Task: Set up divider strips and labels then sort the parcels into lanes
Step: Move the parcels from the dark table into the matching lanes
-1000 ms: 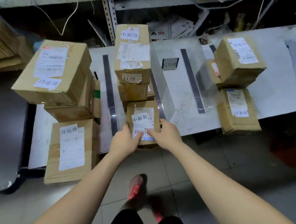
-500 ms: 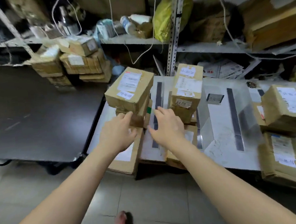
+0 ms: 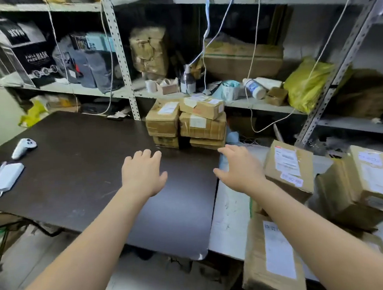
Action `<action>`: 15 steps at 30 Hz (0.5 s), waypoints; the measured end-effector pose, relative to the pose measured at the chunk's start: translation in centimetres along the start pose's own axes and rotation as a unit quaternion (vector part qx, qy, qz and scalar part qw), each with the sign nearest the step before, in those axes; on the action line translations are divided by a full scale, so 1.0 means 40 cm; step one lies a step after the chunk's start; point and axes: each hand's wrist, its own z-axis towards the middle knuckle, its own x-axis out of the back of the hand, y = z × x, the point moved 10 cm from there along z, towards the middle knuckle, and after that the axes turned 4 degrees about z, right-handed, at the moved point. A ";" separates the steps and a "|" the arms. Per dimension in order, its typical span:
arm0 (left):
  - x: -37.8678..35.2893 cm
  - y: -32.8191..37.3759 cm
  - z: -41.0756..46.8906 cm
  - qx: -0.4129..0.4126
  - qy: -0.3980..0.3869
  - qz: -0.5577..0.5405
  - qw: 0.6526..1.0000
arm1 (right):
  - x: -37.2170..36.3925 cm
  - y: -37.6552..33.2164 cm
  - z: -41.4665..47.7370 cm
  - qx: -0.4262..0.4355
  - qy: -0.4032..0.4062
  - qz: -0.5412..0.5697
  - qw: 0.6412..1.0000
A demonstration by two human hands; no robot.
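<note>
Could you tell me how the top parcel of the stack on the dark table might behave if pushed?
The top parcel is a taped cardboard box, so probably stiff. It sits askew on the parcel below, so a push may slide it off. It looks small, so likely light, though its contents are hidden.

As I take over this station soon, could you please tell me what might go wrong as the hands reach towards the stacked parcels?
The parcel stack at the far end of the dark table is uneven, its top box skewed; lifting one with the left hand and right hand could topple others. A hanging cord beside the stack might snag. The right forearm lies close to a tilted parcel and could knock it.
</note>
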 end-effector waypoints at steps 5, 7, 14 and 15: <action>-0.060 -0.182 0.121 -0.005 -0.002 -0.006 1.000 | -0.045 -0.154 0.153 -0.013 -0.008 -0.007 1.000; -0.087 -0.231 0.180 -0.006 -0.005 -0.011 1.000 | -0.066 -0.183 0.220 -0.026 -0.012 0.004 1.000; -0.222 -0.320 0.437 -0.019 -0.029 -0.031 0.999 | -0.184 -0.187 0.504 -0.085 -0.015 0.084 0.993; -0.243 -0.322 0.477 -0.017 -0.042 -0.053 0.998 | -0.206 -0.183 0.549 -0.093 -0.012 0.106 0.990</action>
